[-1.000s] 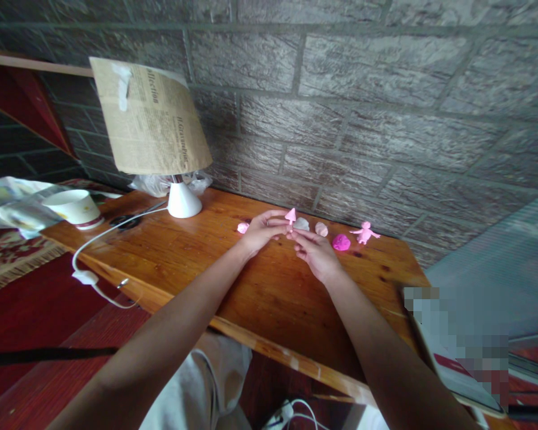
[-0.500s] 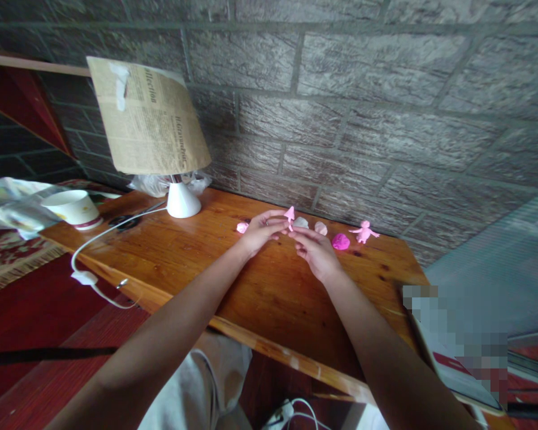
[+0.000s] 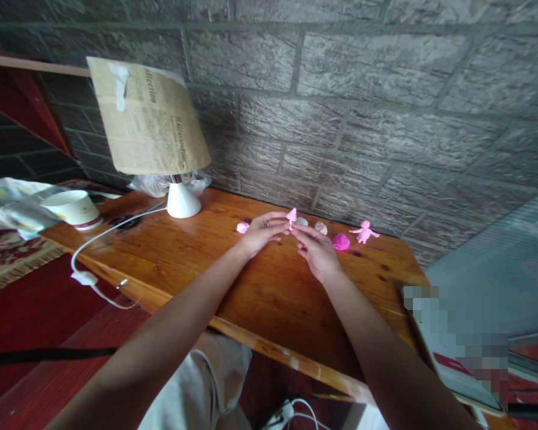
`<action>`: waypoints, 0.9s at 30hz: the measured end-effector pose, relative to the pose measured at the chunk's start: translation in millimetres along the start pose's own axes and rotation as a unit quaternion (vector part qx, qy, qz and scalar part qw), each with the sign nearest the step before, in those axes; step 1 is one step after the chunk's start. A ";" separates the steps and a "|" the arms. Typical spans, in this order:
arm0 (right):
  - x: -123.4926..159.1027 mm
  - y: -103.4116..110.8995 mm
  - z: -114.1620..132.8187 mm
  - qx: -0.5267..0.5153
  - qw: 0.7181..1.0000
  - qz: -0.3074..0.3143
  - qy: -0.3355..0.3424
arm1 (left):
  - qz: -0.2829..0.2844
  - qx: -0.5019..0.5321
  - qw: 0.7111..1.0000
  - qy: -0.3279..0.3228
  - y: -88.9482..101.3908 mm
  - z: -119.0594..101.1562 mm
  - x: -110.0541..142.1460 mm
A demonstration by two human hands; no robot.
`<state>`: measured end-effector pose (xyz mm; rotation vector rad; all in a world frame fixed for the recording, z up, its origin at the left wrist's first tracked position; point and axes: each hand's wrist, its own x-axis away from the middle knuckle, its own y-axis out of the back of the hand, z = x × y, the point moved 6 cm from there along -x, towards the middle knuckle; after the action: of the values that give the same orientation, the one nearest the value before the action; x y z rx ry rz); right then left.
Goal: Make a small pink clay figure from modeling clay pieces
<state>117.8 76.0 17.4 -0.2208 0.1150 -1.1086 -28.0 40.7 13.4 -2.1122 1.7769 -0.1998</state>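
Between my fingertips is a small pink clay piece [image 3: 292,216] with a cone-shaped top and a thin lower part, like a little mushroom. My left hand [image 3: 262,233] pinches it from the left side. From the right, my right hand [image 3: 317,249] grips its lower end between thumb and fingers. Beyond the hands lie a white clay lump [image 3: 301,221], a pale pink lump [image 3: 321,227] and a bright magenta lump [image 3: 341,242]. A pink clay figure [image 3: 364,232] with outspread arms stands to their right. Beside my left hand rests another light pink lump [image 3: 242,227].
A lamp [image 3: 183,200] with a newspaper-print shade stands at the back left, its white cord [image 3: 112,230] hanging over the wooden table's [image 3: 269,298] edge. Scissors [image 3: 128,223] and a paper cup [image 3: 74,209] are at the left. A brick wall [image 3: 341,107] rises behind.
The pink clay piece has turned slightly and shifted a little to the right between my fingers. Both hands stay nearly in place, and the things on the table have not moved.
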 end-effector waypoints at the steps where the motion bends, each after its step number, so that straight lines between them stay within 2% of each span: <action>1: -0.2 0.1 -0.6 -0.001 1.000 -0.002 -0.001 | 0.000 -0.003 1.000 0.001 -0.1 0.6 -0.2; 15: -1.2 3.1 -1.2 -0.028 0.999 -0.031 -0.011 | 0.005 0.000 1.000 -0.005 -1.9 1.2 -0.9; 22: -3.8 10.9 1.6 -0.057 0.995 -0.082 -0.008 | 0.008 -0.014 1.000 -0.004 -2.4 0.5 0.1; 27: -4.1 7.1 4.7 -0.058 0.997 -0.045 0.007 | 0.029 -0.040 0.999 0.015 -5.7 3.5 1.5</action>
<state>123.1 83.2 20.2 -0.3246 0.1825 -1.1941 -21.2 40.7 12.1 -2.1200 1.8903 -0.1468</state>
